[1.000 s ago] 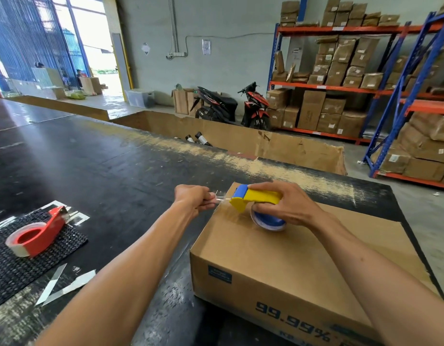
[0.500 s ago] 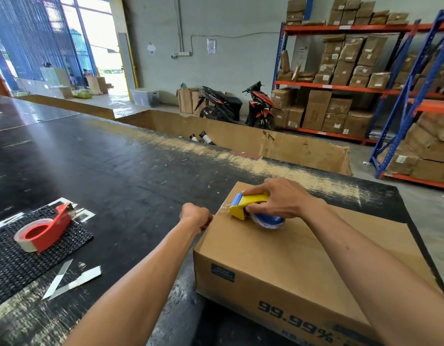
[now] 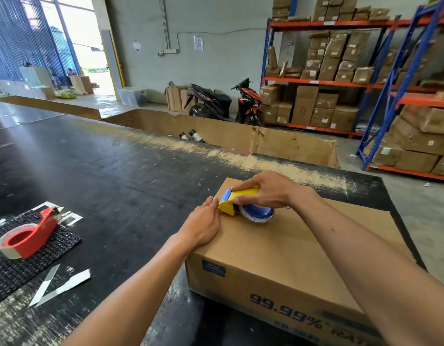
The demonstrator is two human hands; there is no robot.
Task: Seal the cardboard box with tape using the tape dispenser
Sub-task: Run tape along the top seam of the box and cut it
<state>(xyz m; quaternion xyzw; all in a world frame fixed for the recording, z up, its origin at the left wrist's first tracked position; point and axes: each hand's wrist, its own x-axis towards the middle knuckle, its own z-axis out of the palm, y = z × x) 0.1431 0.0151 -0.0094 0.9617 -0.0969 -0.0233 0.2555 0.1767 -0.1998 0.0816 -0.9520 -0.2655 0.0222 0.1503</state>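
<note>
A closed brown cardboard box [image 3: 286, 260] lies on the black table in front of me. My right hand [image 3: 268, 191] grips a yellow and blue tape dispenser [image 3: 241, 203], which rests on the box top close to its left edge. My left hand [image 3: 203, 226] lies flat against the box's upper left edge, fingertips touching the dispenser's nose. The clear tape itself is too faint to make out under that hand.
A red tape dispenser [image 3: 26, 236] sits on a dark mesh mat [image 3: 13, 268] at the left. Loose tape strips [image 3: 61, 285] lie near the mat. Behind the table stands a long open cardboard bin [image 3: 278, 143], then scooters and shelves of boxes.
My left hand has gone from pinching the pulled tape end in the air to lying flat on the box's left edge. The dispenser has come down onto the box top.
</note>
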